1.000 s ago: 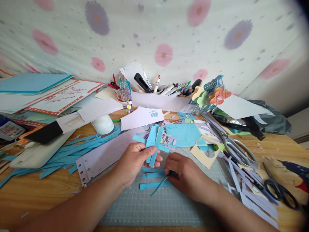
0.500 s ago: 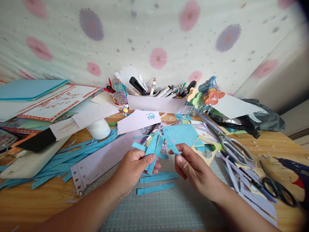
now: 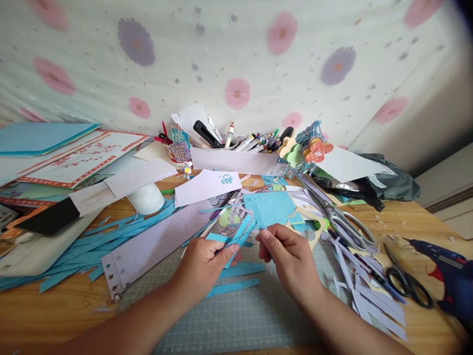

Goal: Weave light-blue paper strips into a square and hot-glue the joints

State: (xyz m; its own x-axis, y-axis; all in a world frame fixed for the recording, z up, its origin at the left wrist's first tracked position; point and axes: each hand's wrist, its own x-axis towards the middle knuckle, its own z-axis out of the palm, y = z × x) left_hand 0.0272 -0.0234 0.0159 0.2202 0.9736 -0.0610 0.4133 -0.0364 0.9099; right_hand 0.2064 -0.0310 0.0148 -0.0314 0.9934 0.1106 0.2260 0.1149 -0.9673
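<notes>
My left hand is closed on a small bundle of blue paper strips that fan up and to the right. My right hand is just right of it, fingers pinched at the upper end of those strips. Both hands hover over the grey cutting mat. Two loose blue strips lie on the mat under the hands. A light blue paper sheet lies just behind them.
A long lilac punched strip and a heap of blue strips lie left. Large scissors, black scissors, lilac strips and a blue glue gun lie right. A pen box stands behind.
My right hand left the mat with a strip, rose and joined the left hand at the bundle. The bundle has tilted lower and rightward. The view has shifted.
</notes>
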